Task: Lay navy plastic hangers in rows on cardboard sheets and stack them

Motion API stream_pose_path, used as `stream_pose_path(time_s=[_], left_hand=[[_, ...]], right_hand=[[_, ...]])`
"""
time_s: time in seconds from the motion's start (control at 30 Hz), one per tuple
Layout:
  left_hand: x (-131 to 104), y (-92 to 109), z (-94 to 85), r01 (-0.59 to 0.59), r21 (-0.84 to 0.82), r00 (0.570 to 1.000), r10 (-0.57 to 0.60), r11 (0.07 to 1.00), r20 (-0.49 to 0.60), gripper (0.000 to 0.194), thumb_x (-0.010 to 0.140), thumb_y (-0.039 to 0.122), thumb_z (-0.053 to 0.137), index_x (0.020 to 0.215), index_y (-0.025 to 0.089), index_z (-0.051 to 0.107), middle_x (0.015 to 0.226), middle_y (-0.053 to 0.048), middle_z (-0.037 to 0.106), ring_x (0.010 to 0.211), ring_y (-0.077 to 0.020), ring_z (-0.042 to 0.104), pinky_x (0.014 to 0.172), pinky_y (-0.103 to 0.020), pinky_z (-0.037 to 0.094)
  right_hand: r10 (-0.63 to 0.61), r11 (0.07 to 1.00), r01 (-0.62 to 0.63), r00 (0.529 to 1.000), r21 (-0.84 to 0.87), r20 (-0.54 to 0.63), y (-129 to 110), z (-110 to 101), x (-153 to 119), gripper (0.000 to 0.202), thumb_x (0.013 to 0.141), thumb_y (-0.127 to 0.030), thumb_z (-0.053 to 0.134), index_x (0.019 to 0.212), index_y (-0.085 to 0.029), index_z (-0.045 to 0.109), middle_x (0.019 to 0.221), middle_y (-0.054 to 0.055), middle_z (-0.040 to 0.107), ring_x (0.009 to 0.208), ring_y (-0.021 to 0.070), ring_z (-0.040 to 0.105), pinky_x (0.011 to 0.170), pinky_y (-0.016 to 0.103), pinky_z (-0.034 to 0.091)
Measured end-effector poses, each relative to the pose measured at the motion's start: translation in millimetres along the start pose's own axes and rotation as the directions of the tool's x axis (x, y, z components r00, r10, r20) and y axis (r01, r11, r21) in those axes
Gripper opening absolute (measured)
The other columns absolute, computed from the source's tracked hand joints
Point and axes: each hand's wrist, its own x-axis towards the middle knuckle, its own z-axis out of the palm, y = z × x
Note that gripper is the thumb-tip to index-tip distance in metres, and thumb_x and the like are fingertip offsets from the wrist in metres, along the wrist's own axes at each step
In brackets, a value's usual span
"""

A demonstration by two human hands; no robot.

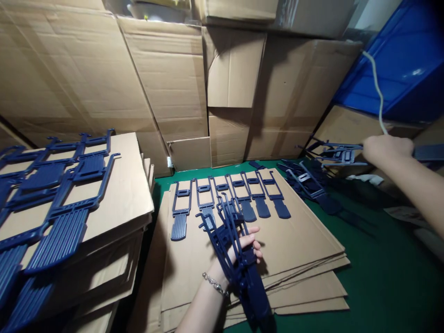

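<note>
Several dark blue plastic parts [239, 259] sit bunched in my left hand [243, 252], fingers curled round their middles, the paddle ends hanging down toward me. My right hand [386, 149] is stretched out to the loose pile [312, 182] on the green table [381, 277], closed on another blue part [338, 155] that it holds level above the heap. Six more lie in a row [229, 199] on the cardboard sheets [305, 249]. These pieces look light and fairly stiff, but the thin frame arms seem likely to flex or tangle with each other, so I judge the solid ribbed paddle or the crossbar the safest place to grip.
</note>
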Motion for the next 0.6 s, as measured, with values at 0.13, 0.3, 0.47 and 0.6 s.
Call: stream_pose_path(time_s=[0.13,0.3,0.47,0.6], left_hand=[[1.5,-0.6,-0.8,-0.026,-0.009,1.000,0.026,1.000,0.009,0.044,0.069,0.022,0.067,0.107,0.010,0.049,0.062,-0.002,0.058,0.054,-0.0124,0.058,0.052,-0.023,0.048],[-0.9,1.9,2.5,-0.005,-0.029,1.000,0.005,1.000,0.001,0.038,0.071,0.020,0.065,0.104,0.010,0.051,0.059,0.001,0.055,0.052,-0.0112,0.056,0.051,-0.022,0.046],[-5.6,3.0,5.3,-0.058,-0.065,0.998,0.056,0.996,-0.027,0.035,0.075,0.023,0.061,0.107,0.012,0.051,0.060,0.002,0.053,0.053,-0.0106,0.055,0.050,-0.020,0.045],[-3.4,1.4,4.3,-0.107,-0.188,0.994,0.112,0.976,0.014,0.032,0.070,0.025,0.067,0.097,0.014,0.054,0.063,0.003,0.051,0.055,-0.0090,0.054,0.051,-0.020,0.045]], right_hand=[[0.074,0.976,-0.075,0.997,0.204,0.015,24.0,7.5,-15.9,0.042,0.079,-0.034,0.040,0.118,-0.030,0.053,0.118,0.013,0.050,0.096,0.0310,0.051,0.061,0.034,0.033],[0.062,0.964,-0.048,0.997,0.260,-0.047,35.6,4.4,-45.6,0.044,0.078,-0.037,0.039,0.120,-0.032,0.052,0.110,0.008,0.055,0.089,0.0269,0.053,0.059,0.031,0.035],[-0.069,0.979,0.094,0.988,0.182,-0.135,33.4,-18.3,-87.8,0.043,0.078,-0.038,0.040,0.119,-0.036,0.053,0.108,0.003,0.057,0.086,0.0258,0.054,0.057,0.029,0.036],[-0.234,0.953,0.265,0.951,0.147,-0.201,33.9,-27.9,-127.2,0.047,0.074,-0.028,0.041,0.118,-0.040,0.052,0.108,-0.003,0.058,0.086,0.0230,0.055,0.062,0.029,0.040]])
